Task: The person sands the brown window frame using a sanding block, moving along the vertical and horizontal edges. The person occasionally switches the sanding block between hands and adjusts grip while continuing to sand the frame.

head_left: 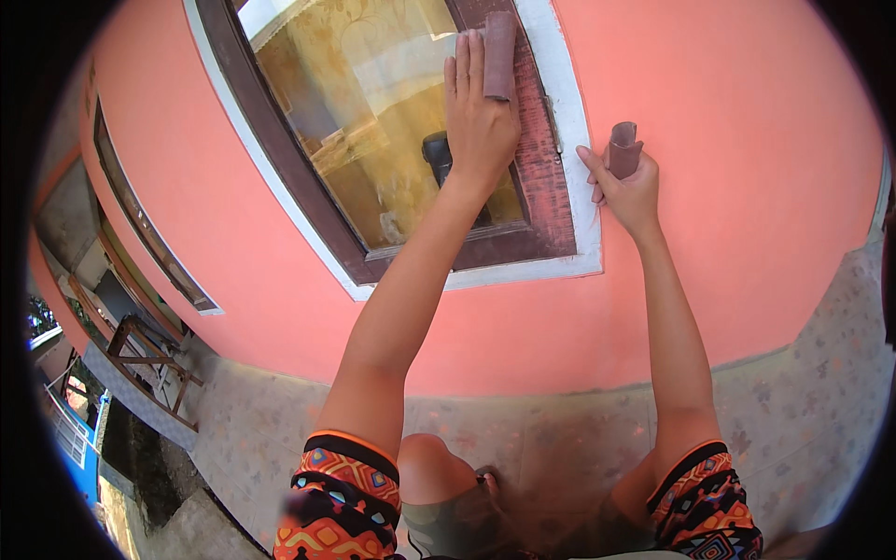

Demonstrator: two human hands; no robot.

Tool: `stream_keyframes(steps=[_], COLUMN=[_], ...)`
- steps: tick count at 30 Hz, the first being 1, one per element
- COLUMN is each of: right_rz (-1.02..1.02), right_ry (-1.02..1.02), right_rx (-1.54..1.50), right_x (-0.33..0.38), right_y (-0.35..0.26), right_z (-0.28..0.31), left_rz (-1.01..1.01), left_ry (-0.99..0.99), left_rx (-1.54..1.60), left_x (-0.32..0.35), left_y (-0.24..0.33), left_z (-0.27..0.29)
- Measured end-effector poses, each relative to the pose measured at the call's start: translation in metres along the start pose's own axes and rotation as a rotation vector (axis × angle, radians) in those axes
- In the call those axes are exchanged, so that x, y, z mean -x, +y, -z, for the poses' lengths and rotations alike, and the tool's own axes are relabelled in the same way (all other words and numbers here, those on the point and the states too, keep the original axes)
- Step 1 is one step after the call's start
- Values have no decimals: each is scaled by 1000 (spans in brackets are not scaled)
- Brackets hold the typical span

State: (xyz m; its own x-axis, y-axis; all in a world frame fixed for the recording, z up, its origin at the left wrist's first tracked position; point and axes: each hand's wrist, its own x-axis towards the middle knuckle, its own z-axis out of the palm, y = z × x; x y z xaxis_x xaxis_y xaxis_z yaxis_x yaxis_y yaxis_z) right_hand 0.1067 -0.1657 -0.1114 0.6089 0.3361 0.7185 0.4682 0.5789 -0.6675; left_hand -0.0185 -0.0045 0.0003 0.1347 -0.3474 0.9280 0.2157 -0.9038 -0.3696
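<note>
- Window [378,121]: the landmark; its glass is set in a dark brown sash [546,201], whose right upright shows streaky, worn pinkish patches, and is bordered by white trim [527,271].
- Left hand [483,131]: over the upper right part of the window, its fingers extended nearly straight and holding a folded brown sheet [499,56] against the sash's right upright; the underside of this hold is hidden.
- Right hand [632,191]: just beside the window's lower right edge, its fingers closed around a curled brown sheet [624,154], which projects upward from the grip; the thumb points toward the white trim. Whether this hand touches the trim cannot be told.
- Wall [737,140]: salmon pink, surrounding the window.
- Narrow second window [149,210]: left of the window, in the same wall.
- Wooden stand [140,345]: farther left of and below the window.
- Floor [579,420]: grey and mottled, below the window.
- Patterned sleeves [341,495]: orange and black, below the window.
</note>
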Motion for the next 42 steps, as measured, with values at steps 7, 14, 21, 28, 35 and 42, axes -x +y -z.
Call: stream_keyframes(steps=[7,14,21,28,35,42], right_rz=[25,5,-28,14,-15,26], right_ry=[-6,0,-4,-4,1,6], right_rx=[20,11,37,14,5,28], right_x=[0,0,-2,-1,1,1], right_y=[-4,2,0,3,-5,-2], right_z=[0,0,0,0,-1,-2], left_rz=[-17,-45,-36,-131,-31,-91], left_ry=[-129,13,-155,27,-188,-1], left_rx=[-18,-33,36,5,41,-16], left_x=[40,-26,53,-42,49,-21], left_y=[17,-17,23,-27,23,-9], left_z=[18,-7,25,-11,24,2])
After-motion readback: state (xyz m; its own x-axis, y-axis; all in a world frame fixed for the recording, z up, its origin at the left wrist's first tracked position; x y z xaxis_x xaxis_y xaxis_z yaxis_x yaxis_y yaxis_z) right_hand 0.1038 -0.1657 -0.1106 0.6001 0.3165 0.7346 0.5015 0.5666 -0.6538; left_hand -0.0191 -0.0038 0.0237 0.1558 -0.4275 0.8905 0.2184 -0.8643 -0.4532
